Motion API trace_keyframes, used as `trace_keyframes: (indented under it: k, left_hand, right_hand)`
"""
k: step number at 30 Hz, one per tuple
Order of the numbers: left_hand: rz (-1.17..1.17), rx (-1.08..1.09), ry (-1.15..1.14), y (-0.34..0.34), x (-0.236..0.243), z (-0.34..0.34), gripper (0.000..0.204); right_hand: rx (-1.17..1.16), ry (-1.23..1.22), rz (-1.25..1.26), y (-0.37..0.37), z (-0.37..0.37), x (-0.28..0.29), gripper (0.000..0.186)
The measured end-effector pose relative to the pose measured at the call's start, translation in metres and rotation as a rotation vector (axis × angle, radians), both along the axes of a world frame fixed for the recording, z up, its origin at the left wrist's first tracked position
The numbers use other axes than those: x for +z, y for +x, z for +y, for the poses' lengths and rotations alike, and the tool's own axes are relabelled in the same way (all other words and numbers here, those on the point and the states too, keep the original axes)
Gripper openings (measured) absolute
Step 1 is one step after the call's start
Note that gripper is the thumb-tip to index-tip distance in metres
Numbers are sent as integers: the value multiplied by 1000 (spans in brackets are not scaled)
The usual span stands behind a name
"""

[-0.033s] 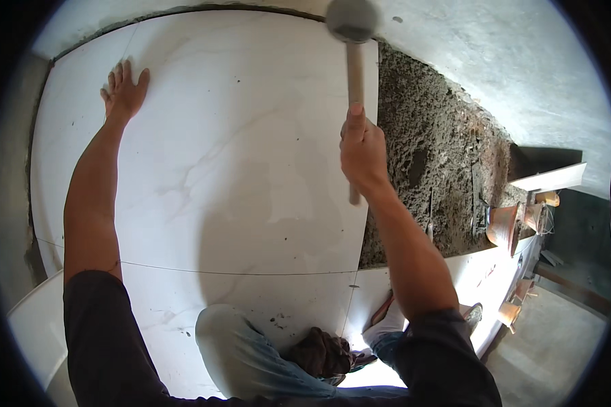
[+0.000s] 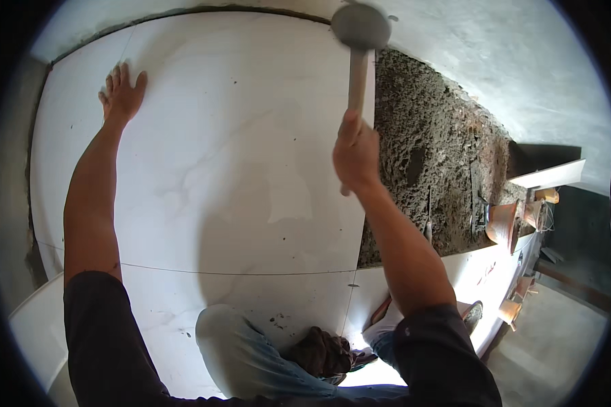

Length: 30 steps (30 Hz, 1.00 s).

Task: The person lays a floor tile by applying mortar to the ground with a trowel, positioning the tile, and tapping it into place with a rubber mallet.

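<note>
- Coarse grey mortar bed (image 2: 448,136) shows a lumpy surface with darker patches
- Glossy white tiling (image 2: 237,169), faintly veined and dotted with dark specks, spreads left of the mortar bed
- Left hand (image 2: 121,95) lies well left of the mortar bed, palm down on the tiling, fingers spread wide
- Right hand (image 2: 358,152), just left of the mortar bed, wraps around the handle of a mallet (image 2: 358,78), its grey head near the bed's far left corner
- Pale wall (image 2: 502,61) rises beyond the mortar bed
- Orange-brown bucket (image 2: 502,226) sits at the mortar bed's near right end

Two grips (image 2: 123,98) (image 2: 357,152), one mallet (image 2: 361,27)
</note>
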State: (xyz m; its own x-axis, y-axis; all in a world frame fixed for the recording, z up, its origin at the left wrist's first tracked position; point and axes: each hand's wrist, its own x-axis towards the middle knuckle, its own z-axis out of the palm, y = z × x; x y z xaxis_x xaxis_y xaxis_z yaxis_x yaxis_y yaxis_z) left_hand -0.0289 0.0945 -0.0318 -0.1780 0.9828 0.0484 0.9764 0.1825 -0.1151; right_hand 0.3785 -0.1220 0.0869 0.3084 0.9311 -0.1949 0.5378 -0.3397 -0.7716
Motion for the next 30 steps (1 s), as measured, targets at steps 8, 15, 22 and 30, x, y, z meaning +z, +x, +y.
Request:
trace_keyframes:
  k: [8, 15, 22, 30]
  left_hand:
    - [9, 30, -31, 0, 4, -1, 75]
    - [-42, -21, 8, 2, 5, -1, 76]
    - [-63, -34, 6, 17, 0, 4, 76]
    - [-86, 0, 9, -8, 13, -22, 76]
  right_hand:
    - [9, -92, -122, 10, 17, -16, 67]
    - [-135, -155, 93, 16, 24, -21, 61]
    - [-175, -438, 70, 24, 19, -26, 56]
    - [-37, -560, 160, -19, 27, -5, 62]
